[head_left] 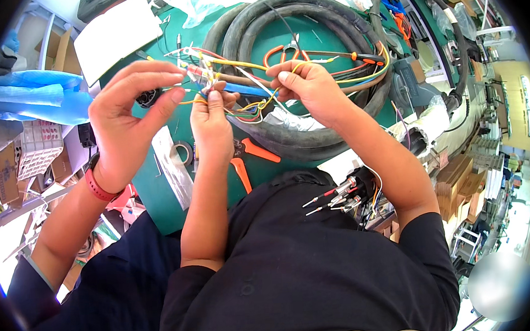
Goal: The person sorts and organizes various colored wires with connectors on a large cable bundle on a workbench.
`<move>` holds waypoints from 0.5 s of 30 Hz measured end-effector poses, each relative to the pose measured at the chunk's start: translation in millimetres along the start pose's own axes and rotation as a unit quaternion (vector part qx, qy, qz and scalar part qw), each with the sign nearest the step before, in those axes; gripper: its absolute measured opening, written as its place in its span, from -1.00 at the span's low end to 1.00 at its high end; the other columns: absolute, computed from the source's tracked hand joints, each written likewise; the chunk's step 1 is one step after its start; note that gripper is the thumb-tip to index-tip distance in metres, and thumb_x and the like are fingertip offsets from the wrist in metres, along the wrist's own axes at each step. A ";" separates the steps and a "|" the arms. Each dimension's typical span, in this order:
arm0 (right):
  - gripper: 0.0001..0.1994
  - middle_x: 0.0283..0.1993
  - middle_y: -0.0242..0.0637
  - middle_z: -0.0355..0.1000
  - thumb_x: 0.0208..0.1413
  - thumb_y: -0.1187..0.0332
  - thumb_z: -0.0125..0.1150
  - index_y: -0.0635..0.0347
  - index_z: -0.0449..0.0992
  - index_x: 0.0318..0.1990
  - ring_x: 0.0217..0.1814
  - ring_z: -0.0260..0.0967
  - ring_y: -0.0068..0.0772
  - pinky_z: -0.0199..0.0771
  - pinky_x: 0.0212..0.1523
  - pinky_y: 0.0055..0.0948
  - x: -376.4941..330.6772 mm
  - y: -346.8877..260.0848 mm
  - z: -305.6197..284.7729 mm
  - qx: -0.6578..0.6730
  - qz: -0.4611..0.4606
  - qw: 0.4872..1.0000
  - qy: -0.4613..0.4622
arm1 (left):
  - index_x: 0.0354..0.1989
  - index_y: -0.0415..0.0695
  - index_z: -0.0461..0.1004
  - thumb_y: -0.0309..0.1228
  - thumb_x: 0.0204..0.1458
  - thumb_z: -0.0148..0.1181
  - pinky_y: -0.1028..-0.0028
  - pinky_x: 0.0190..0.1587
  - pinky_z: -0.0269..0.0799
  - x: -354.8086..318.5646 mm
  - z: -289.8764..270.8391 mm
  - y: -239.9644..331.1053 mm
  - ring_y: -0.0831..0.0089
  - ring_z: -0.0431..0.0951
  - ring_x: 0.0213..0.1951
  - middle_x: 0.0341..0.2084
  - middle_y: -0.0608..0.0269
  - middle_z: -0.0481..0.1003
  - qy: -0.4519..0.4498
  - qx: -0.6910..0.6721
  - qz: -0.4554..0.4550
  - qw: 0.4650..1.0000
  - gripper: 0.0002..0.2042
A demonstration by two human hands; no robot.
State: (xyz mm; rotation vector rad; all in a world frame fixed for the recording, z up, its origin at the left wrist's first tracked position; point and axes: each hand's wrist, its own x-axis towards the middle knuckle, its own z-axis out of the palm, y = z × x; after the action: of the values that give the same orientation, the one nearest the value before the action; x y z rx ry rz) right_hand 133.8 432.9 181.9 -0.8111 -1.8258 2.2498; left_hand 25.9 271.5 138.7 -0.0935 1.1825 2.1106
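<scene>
Head view: the wire bundle, thin plastic-insulated strands in yellow, green, red, blue and white, is suspended between the two hands above a smooth green mat. The left hand grasps the bundle near its splayed end, thumb pressed against the curled fingers. The right hand has thumb and index finger pinched on a thin yellow wire that forms a small loop; its remaining fingers are folded. At the left, a co-worker's hand, fitted with a red wristband, reaches to the same splayed end with thumb and index finger separated; contact cannot be determined. A thicker, smooth blue conductor extends rightward from the bundle end. Behind lies a coil of heavy cable, round in section, with a dull black sheath. Nearer the body are pliers with curved orange grips, a ring-shaped tape roll and a long, glossy, wrinkled plastic strip.
</scene>
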 end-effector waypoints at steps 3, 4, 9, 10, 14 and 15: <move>-0.77 -0.25 -0.27 0.49 0.25 0.40 -0.02 0.32 0.47 -0.04 -0.31 0.40 -0.59 0.49 -0.18 -0.54 7.5 8.7 -0.1 0.011 0.003 1.000 0.002 | -0.06 -0.25 0.34 -0.38 0.29 -0.17 0.40 -0.04 0.44 -4.6 -22.8 -11.0 0.40 0.52 -0.16 -0.26 0.13 0.50 -0.003 0.087 0.096 0.992 -0.78; -0.76 -0.24 -0.26 0.49 0.26 0.40 -0.03 0.32 0.46 -0.04 -0.30 0.40 -0.59 0.49 -0.18 -0.53 6.2 8.1 -2.5 0.016 -0.001 1.000 0.013 | -0.05 -0.24 0.31 -0.35 0.30 -0.18 0.35 -0.03 0.46 -5.9 -18.1 -7.9 0.35 0.52 -0.13 -0.20 0.05 0.49 -0.005 0.086 0.085 0.993 -0.77; -0.74 -0.17 -0.22 0.49 0.29 0.38 -0.08 0.34 0.44 -0.01 -0.23 0.41 -0.55 0.49 -0.13 -0.49 3.4 3.3 0.6 -0.006 -0.013 1.000 0.004 | -0.06 -0.22 0.27 -0.35 0.28 -0.15 0.32 -0.05 0.46 -16.6 -27.0 -16.6 0.30 0.52 -0.08 -0.15 0.02 0.49 0.015 0.075 0.054 0.996 -0.79; -0.73 -0.16 -0.22 0.49 0.29 0.37 -0.08 0.34 0.44 0.00 -0.20 0.41 -0.54 0.49 -0.12 -0.48 3.5 2.8 2.6 -0.033 -0.010 0.999 -0.005 | -0.08 -0.22 0.29 -0.37 0.27 -0.12 0.34 -0.06 0.47 -20.7 -22.4 -14.2 0.32 0.53 -0.10 -0.18 0.04 0.50 0.027 0.066 0.050 0.996 -0.81; -0.72 -0.12 -0.22 0.48 0.28 0.37 -0.08 0.33 0.44 0.02 -0.13 0.41 -0.51 0.46 -0.04 -0.48 5.4 3.7 3.7 -0.090 0.014 0.995 -0.036 | -0.11 -0.20 0.30 -0.38 0.26 -0.09 0.32 -0.09 0.48 -22.4 -35.5 -20.9 0.30 0.54 -0.12 -0.18 0.04 0.50 0.031 0.071 0.035 0.996 -0.84; -0.72 -0.11 -0.21 0.48 0.28 0.38 -0.08 0.33 0.44 0.02 -0.11 0.41 -0.50 0.45 -0.02 -0.48 6.7 5.2 2.2 -0.093 0.024 0.994 -0.043 | -0.12 -0.19 0.30 -0.38 0.26 -0.09 0.30 -0.10 0.49 -21.3 -42.3 -24.4 0.28 0.53 -0.12 -0.17 0.03 0.50 0.029 0.075 0.031 0.996 -0.84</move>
State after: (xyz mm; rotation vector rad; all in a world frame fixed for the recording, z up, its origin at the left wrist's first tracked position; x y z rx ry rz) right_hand 128.3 432.5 175.2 -0.8058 -2.1017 2.2006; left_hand 45.6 235.5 104.8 -0.0498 1.3910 2.0770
